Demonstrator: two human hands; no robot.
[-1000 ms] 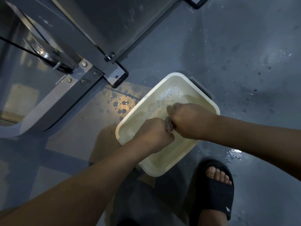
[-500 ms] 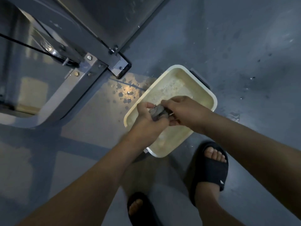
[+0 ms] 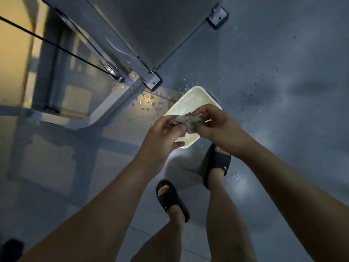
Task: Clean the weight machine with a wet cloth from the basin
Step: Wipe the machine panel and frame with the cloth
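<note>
While we stand over the basin point(image 3: 189, 103), we hold the cloth point(image 3: 186, 122) bunched between both hands, in the air above the basin's near half and clear of the water. Our left hand point(image 3: 161, 138) pinches its 9 o'clock end with thumb and curled fingers. Our right hand point(image 3: 220, 127) closes round its 3 o'clock end, so each grip is clenched on the cloth. The cream basin sits on the floor point(image 3: 273, 91) at 12 o'clock from where we stand, with what looks like frothy water in it. Scattered water drops point(image 3: 149, 102) lie on the floor just beyond its 10 o'clock corner. The weight machine point(image 3: 117, 95) rises at 10 to 11 o'clock, its grey frame foot near the basin but apart from it.

We judge the cloth to be soft, limp and light, though heavier for the water it carries, and likely slippery with soap. It will sag and drip wherever it is unsupported. We would therefore wad it into one palm with the fingers wrapped well over the bulk, not hold it by a corner. Wiping the machine's frame looks not yet begun, and the smooth metal should take firm, flat pressure.
</note>
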